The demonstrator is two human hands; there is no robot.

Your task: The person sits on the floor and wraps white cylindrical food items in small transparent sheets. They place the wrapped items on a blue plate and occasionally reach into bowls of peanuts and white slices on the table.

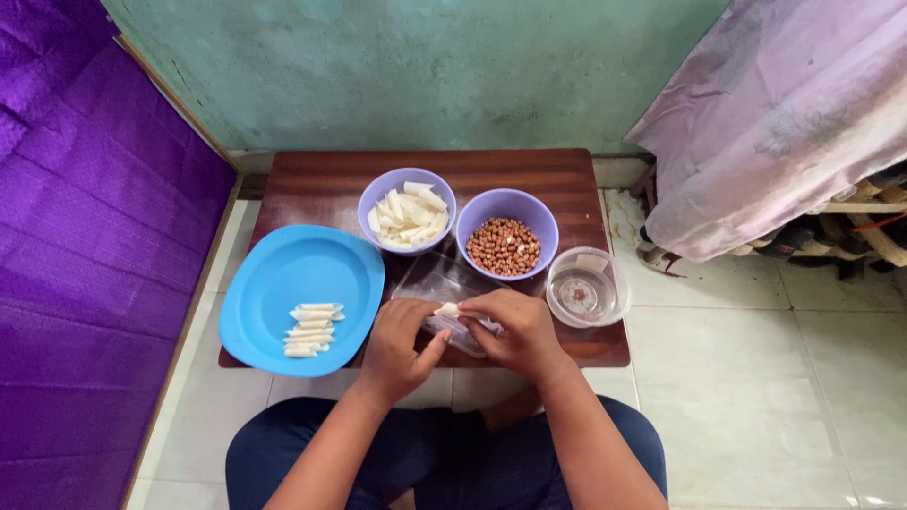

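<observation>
White dough piece (446, 309) is being pinched between the left hand (395, 348) and right hand (515, 331) over a wooden table (321, 179), beside a blue plate (283, 274).

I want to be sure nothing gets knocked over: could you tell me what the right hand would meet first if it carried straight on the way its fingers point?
The right hand points leftward toward the left hand, so it would probably meet that first; the blue plate lies beyond.

We are seeing soft, even daylight with faint shadows under the bowls. The wooden table (529, 170) is catching a mild sheen. Focus is holding sharp centrally, while the edges are bending slightly outward.
</observation>
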